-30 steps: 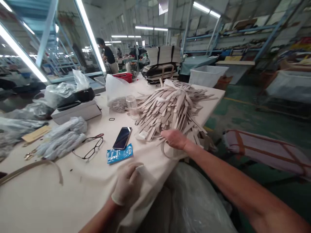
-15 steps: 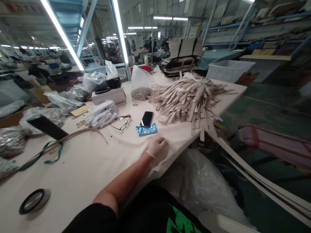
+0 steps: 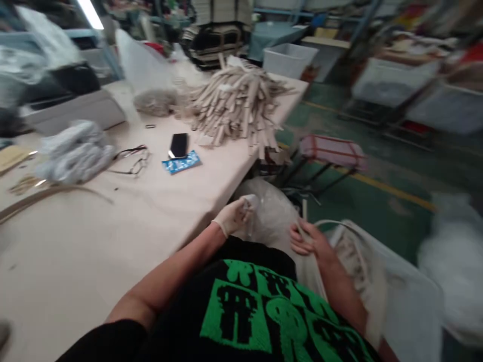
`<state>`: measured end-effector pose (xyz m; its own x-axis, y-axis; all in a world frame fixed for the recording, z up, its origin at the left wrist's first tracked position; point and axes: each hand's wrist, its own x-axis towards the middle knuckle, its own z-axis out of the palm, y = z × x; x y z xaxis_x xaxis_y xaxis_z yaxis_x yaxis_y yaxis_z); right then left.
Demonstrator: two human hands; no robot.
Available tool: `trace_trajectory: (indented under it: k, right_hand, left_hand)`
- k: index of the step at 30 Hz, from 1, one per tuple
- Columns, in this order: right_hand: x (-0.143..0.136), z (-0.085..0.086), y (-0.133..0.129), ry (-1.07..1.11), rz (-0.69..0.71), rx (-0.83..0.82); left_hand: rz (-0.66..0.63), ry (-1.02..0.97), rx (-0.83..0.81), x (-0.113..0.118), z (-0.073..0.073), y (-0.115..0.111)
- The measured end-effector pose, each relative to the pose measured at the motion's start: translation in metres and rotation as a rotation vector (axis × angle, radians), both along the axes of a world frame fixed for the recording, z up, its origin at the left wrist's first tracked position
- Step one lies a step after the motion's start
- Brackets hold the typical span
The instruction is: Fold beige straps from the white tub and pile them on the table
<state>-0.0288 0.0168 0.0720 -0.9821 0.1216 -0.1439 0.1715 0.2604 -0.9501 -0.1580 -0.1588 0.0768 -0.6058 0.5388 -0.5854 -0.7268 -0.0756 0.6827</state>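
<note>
Below the desk (image 3: 113, 236) edge at lower centre, the gloved left hand (image 3: 234, 216) pinches the clear plastic bag (image 3: 271, 216) while the bare right hand (image 3: 311, 241) clamps pale straps (image 3: 350, 251); best hold the mouth wide.

Gloved left hand (image 3: 234, 215) and bare right hand (image 3: 309, 240) grasp a clear plastic bag (image 3: 271, 216).

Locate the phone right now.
Head view, upper left of centre: the phone lies flat on the table, just above the blue packet, right of the glasses.
</note>
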Motion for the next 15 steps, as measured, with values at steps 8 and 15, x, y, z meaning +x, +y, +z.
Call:
trace_trajectory:
  k: [8,15]
  right_hand:
    - [0.033,-0.029,-0.021,-0.133,-0.634,-0.702]
    - [0.088,-0.024,-0.019,0.114,-0.842,-0.567]
  left_hand:
    - [-0.193,0.017,0.034,-0.003,-0.020,0.059]
    - [-0.654,1.376,-0.126,-0.039,0.038,0.147]
